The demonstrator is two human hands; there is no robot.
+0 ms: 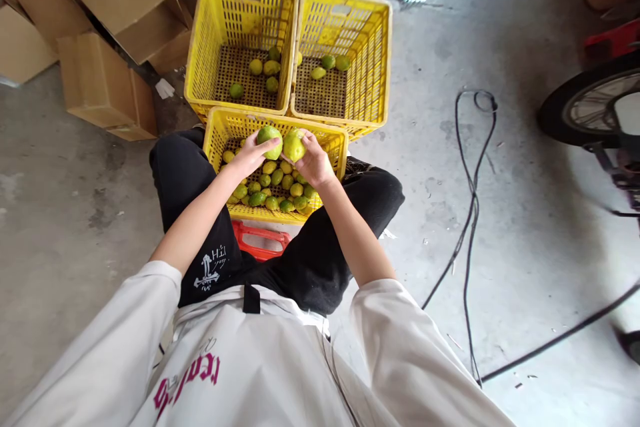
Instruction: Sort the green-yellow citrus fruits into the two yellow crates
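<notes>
Both hands are up over the near yellow crate [220, 137], the slotted plastic one between the knees. The left hand [249, 158] curls its fingers around a round green fruit [270, 139]; the right hand [314, 161] grips a glossier yellow-green fruit [294, 146] just beside it, maybe touching, hard to say. Below them the crate holds a bumpy heap of small fruit [273, 188]. Beyond it sit two more mesh crates [295, 20], nearly bare.

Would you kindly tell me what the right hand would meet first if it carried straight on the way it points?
Probably the fruit in the left hand, though depth is unclear.
</notes>
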